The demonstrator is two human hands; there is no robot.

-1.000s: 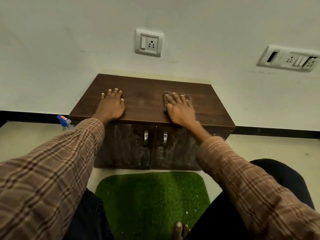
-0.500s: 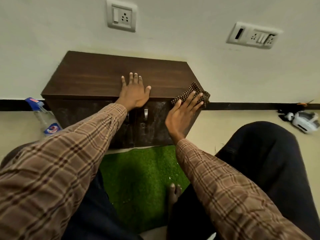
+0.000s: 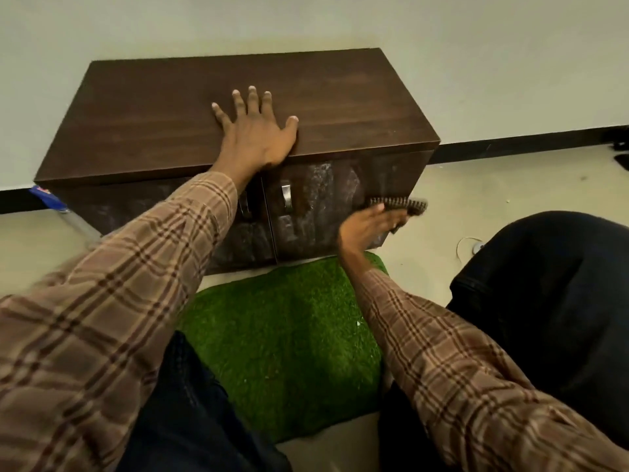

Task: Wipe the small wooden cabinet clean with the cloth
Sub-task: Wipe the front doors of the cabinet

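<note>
- Head view: the small wooden cabinet (image 3: 177,120) stands on the floor with its back against the pale wall, its two doors facing you, each with a metal handle (image 3: 286,198) near the middle seam.
- Your left hand (image 3: 253,134) lies flat on the cabinet's top, at the front edge about midway along it. The fingers are straight and spread, the thumb points toward the right end, and the hand holds nothing.
- Your right hand (image 3: 369,228) is at the cabinet's front right corner, low on the right door, with straight fingers pressing the cloth (image 3: 403,204) against the wood. The picture blurs here, so how the thumb lies cannot be told.
- The cloth is a dark checked rag; only its upper edge shows above your fingers, touching the right door close to the corner.
- The door fronts carry pale, dusty smears.
- A green grass-like mat (image 3: 289,335) lies on the floor just in front of the cabinet, between your knees.
- A blue-capped bottle (image 3: 51,199) shows at the cabinet's left end, partly hidden behind it.
</note>
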